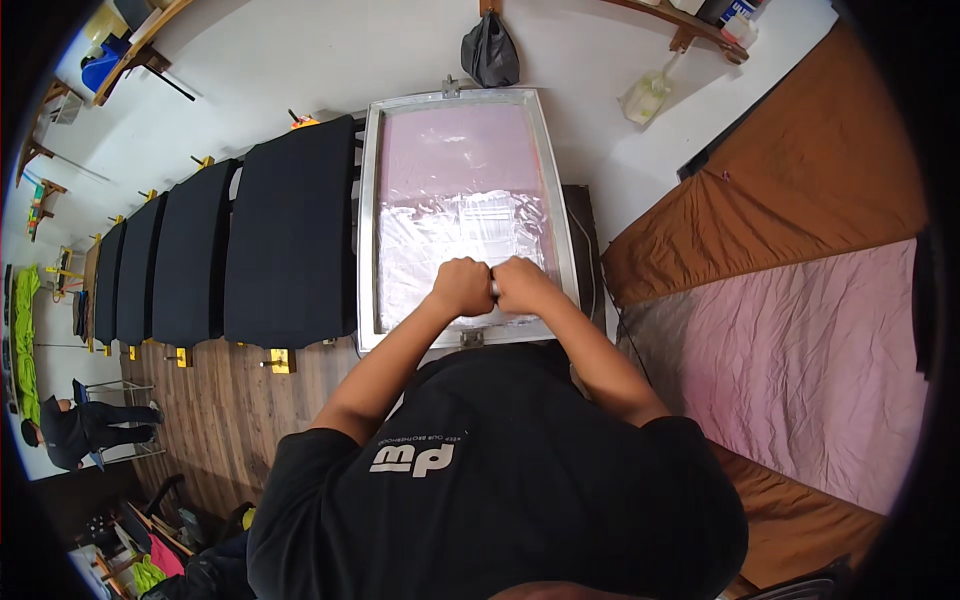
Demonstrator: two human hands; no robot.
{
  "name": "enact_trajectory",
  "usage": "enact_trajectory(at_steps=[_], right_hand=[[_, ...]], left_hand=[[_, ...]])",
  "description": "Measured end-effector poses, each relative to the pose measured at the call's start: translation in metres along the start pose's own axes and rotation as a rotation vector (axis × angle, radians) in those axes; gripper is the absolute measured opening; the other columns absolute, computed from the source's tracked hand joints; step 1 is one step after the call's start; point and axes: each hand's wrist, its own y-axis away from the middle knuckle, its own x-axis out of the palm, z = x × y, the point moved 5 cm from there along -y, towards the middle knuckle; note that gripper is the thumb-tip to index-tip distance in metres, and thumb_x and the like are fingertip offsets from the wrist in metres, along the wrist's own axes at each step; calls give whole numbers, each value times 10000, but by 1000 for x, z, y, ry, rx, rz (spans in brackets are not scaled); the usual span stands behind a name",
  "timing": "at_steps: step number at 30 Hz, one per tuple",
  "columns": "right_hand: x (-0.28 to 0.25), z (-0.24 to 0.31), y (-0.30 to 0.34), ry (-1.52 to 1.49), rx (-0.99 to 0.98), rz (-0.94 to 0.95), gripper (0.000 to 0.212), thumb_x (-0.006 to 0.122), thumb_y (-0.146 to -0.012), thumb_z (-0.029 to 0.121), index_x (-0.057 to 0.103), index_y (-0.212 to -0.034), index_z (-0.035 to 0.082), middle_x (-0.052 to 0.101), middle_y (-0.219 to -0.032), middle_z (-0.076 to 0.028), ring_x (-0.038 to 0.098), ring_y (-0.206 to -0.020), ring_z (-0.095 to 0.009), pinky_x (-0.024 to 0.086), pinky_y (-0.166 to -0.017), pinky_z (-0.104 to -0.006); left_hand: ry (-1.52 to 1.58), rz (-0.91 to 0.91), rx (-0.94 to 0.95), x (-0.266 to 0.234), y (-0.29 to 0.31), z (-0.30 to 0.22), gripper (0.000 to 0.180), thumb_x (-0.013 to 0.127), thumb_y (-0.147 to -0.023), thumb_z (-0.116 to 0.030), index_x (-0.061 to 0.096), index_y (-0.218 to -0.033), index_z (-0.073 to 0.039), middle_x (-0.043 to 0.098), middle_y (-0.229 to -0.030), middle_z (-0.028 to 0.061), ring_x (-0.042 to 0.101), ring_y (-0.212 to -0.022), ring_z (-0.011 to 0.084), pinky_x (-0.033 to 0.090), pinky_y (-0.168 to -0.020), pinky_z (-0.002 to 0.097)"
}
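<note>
left hand [463, 287], right hand [524, 286] gripping handle [495, 287] over screen [460, 150]

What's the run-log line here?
left hand: fist around tool, mostly hidden; right hand: fist around same tool; beneath: framed screen

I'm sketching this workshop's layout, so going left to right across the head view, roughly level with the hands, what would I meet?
Bright green cloth → row of black-covered boards → metal-framed screen → pink fabric.
</note>
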Motion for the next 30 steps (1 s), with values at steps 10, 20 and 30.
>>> enact_trajectory(at_steps=[10,20,30], right_hand=[[15,10,26,-54,-38,198,206,655,-656,83,741,-812,-22,696,-833,-283,700,-834,-435,574,-789,-488],[7,-14,-9,-50,63,-102,172,666,-717,87,656,-874,17,688,-914,-215,669,-894,-424,544,-803,-520],[7,14,26,-49,-73,177,196,650,-677,94,733,-814,-17,692,-838,-295,697,-832,-445,572,-772,-501]], left_hand=[[86,221,-39,9,29,-10,314,683,-701,-353,761,-775,-58,732,-805,199,729,-791,378,587,-739,467],[46,-233,30,1,-2,5,158,690,-743,-190,690,-799,-42,683,-825,179,692,-750,367,572,-671,472],[67,120,-10,3,31,-14,221,661,-721,-262,750,-769,-65,719,-773,203,725,-760,371,584,-690,470]])
